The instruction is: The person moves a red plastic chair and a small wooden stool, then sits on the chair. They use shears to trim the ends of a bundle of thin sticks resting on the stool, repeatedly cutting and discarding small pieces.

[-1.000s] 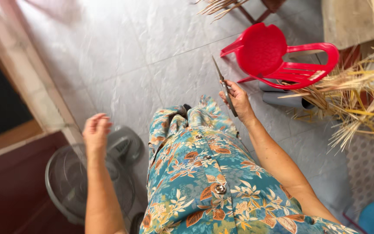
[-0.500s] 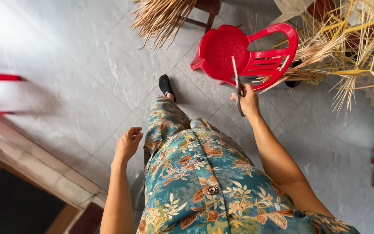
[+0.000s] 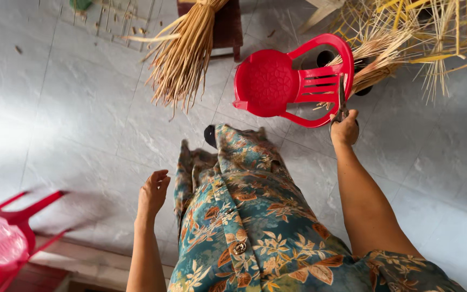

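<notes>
Gripping a slim blade (image 3: pixel 341 97) in the right hand (image 3: pixel 345 128), now closer to the red plastic chair (image 3: pixel 293 81) and straw bundles (image 3: pixel 182 54) than before; left hand (image 3: pixel 153 192) loosely curled, empty, beside floral clothing (image 3: pixel 244 216) above the tiled floor (image 3: pixel 71 119).

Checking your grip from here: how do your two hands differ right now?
The right hand is shut on a thin knife, stretched toward the red chair; the left hand is open, empty, and hangs lower beside the floral clothing. Both are bare.
</notes>
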### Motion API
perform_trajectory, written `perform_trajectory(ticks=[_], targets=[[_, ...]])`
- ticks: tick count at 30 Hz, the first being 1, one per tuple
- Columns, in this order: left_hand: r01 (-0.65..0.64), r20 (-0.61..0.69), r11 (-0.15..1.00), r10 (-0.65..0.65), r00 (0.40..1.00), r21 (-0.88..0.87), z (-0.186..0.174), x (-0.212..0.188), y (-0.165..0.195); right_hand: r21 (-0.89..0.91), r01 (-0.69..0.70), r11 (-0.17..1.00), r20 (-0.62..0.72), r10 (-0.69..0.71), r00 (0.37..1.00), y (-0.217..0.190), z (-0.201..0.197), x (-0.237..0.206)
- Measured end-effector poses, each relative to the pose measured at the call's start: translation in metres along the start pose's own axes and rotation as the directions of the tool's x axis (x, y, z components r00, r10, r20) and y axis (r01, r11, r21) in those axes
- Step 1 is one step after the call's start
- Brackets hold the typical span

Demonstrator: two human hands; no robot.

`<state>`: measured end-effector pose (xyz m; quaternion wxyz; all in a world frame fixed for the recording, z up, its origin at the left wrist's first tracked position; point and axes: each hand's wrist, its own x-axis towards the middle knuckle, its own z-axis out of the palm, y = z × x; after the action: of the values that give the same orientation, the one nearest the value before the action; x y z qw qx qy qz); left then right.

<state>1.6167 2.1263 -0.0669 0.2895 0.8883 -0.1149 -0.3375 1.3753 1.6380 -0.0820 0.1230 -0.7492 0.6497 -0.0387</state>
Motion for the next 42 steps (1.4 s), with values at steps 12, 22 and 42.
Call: perform_trajectory(ticks=[12, 22, 42], targets=[[-0.091, 0.109, 0.988, 0.078, 0.991, 0.122, -0.006, 0.071, 0.028, 0.152, -0.225, 0.962, 0.092, 0.213, 0.973, -0.004, 0.026, 0.077], [-0.015, 0.103, 0.998, 0.009, 0.995, 0.058, -0.016, 0.105, 0.058, 0.150, -0.157, 0.976, 0.114, 0.140, 0.983, -0.027, 0.032, 0.094], [-0.305, 0.307, 0.927, 0.232, 0.923, 0.216, -0.097, 0.271, 0.085, -0.171, -0.370, 0.913, 0.145, 0.395, 0.907, 0.014, 0.079, -0.008]])
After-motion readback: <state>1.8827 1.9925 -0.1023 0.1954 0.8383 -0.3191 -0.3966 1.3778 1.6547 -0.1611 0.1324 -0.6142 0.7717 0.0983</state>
